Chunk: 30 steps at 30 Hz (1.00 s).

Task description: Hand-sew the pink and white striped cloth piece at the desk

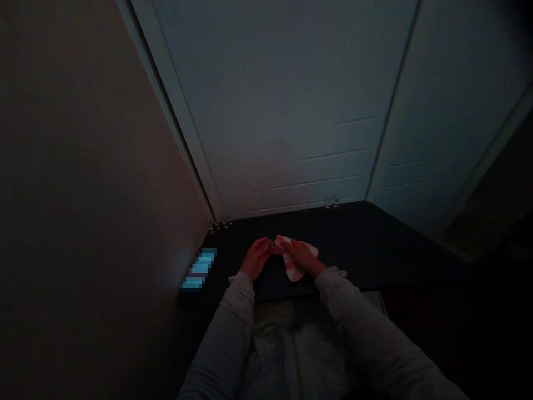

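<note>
The right hand (300, 254) grasps a pink-and-white striped cloth (295, 274), sock-like in shape, over the dark tabletop (358, 244). A small shiny piece (272, 244) is between the cloth's left end and the fingers of the left hand (257, 260); in this dimness I cannot tell whether that hand grips it or whether the cloth contains it. Two groups of small shiny objects (220, 224) sit along the back edge, beside the white panel (291, 100)

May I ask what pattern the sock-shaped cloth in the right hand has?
The sock-shaped cloth shows pink and white bands in the head view.
</note>
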{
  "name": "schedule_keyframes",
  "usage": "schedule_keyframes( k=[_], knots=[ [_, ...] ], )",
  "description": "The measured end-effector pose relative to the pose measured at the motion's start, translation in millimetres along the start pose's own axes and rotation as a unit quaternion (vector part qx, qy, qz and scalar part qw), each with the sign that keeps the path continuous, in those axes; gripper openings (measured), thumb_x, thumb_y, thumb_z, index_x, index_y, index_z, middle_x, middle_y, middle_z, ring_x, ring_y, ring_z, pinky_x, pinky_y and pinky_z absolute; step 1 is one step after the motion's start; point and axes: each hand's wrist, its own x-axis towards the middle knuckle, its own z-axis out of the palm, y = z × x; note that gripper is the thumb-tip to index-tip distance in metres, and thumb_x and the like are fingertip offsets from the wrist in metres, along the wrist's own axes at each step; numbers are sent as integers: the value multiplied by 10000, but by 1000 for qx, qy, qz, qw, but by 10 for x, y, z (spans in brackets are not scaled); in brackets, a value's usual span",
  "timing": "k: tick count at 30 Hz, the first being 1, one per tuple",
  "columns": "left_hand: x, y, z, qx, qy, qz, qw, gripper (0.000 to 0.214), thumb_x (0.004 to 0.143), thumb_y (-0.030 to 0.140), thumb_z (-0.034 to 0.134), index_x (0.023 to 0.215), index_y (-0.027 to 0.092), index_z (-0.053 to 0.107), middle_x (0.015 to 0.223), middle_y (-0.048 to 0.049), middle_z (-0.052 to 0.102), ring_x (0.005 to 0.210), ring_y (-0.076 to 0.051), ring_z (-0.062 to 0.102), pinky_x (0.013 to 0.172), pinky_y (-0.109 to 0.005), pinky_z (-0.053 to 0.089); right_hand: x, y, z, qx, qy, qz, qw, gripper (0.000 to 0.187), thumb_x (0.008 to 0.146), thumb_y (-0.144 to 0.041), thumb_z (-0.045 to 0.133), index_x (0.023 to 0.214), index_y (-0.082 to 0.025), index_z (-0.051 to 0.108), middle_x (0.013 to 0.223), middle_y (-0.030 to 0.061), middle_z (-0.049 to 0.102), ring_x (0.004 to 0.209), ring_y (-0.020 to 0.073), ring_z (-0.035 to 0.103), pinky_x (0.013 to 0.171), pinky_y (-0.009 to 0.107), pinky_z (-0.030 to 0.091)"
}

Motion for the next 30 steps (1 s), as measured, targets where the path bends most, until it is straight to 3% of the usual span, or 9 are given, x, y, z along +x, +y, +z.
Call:
schedule_keyframes(
  k=[7,13,22,30],
  knots=[
    [16,-39,-14,23,18,-32,999,269,664,182,585,923,140,525,873,-66,589,773,-135,558,782,-317,391,8,4,6,34,-9,20,999,393,761,-435,358,995,-169,527,942,48,594,860,161,530,764,288,387],
    [47,-84,-53,28,26,-41,998,234,696,232,553,904,126,543,861,-80,593,756,-135,557,735,-292,406,7,-36,-5,14,-47,8,999,419,760,-477,325,815,-147,578,771,44,608,716,151,533,664,265,407],
    [36,-81,-47,27,26,-31,999,231,683,258,557,870,122,556,825,-81,593,723,-138,548,657,-272,407,-39,-108,-25,77,-89,23,993,383,733,-473,388,863,-155,555,799,47,599,694,141,522,606,243,408],
    [54,-75,-23,18,68,-19,997,222,654,270,575,827,132,571,702,-34,576,630,-109,528,582,-242,386,-60,-120,-24,-1,-117,1,993,329,658,-461,502,720,-141,542,653,-3,533,579,104,456,522,215,349]
  ],
)
